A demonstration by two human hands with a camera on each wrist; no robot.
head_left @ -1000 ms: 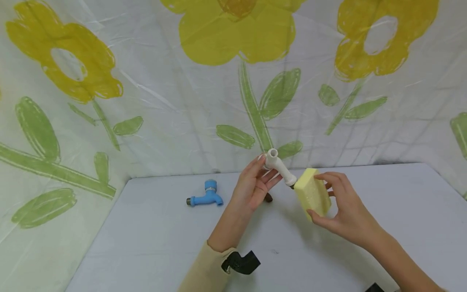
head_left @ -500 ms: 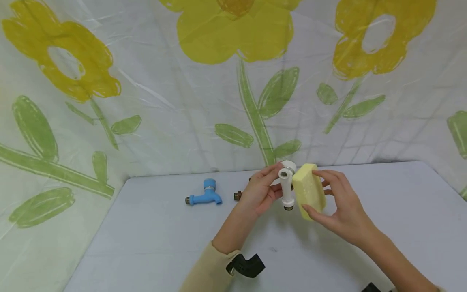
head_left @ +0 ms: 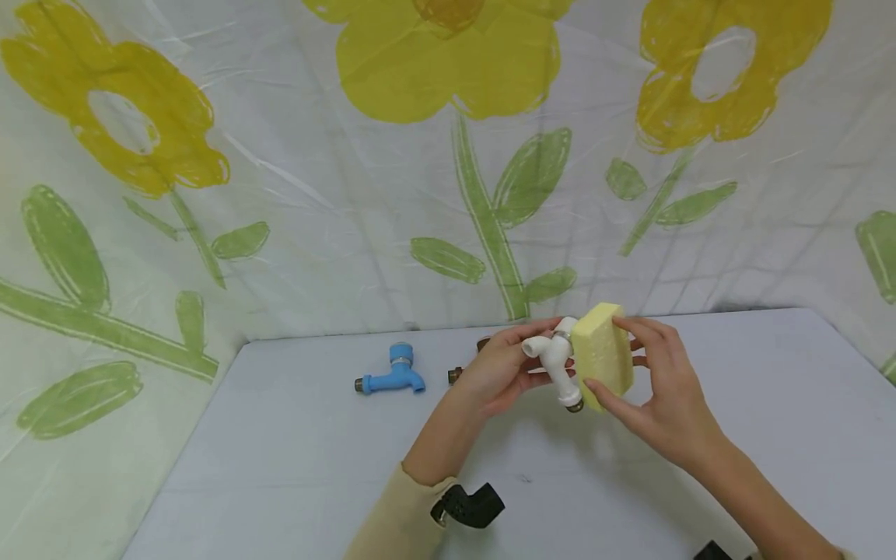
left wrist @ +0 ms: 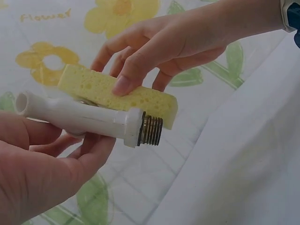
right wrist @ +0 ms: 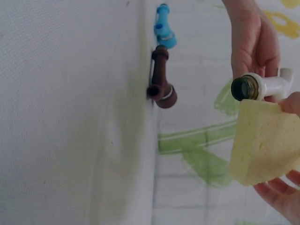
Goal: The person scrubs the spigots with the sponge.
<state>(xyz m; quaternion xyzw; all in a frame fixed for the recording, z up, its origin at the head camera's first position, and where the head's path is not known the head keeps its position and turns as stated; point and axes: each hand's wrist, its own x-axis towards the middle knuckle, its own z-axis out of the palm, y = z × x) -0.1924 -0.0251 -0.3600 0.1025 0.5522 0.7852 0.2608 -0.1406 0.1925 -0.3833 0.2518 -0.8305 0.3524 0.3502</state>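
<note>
My left hand (head_left: 500,369) grips a white plastic tap (head_left: 555,359) by its handle end, above the table. The tap's threaded brass end points down toward me, and its spout points left. In the left wrist view the brass thread (left wrist: 152,130) shows clearly. A pale yellow sponge (head_left: 603,354) is pinched between the thumb and fingers of my right hand (head_left: 668,389). The sponge lies right against the tap's side in the head view; in the right wrist view its edge (right wrist: 248,140) sits by the threaded end.
On the white table (head_left: 294,451) lies a blue tap (head_left: 394,372), left of my hands. A dark brown tap (right wrist: 160,79) lies beside it, mostly hidden behind my left hand in the head view. A flower-patterned sheet (head_left: 315,194) hangs behind the table.
My left hand has moved right and turned the white tap, so its threaded end swung from pointing right to pointing down. The sponge stays in my right hand, now against the tap.
</note>
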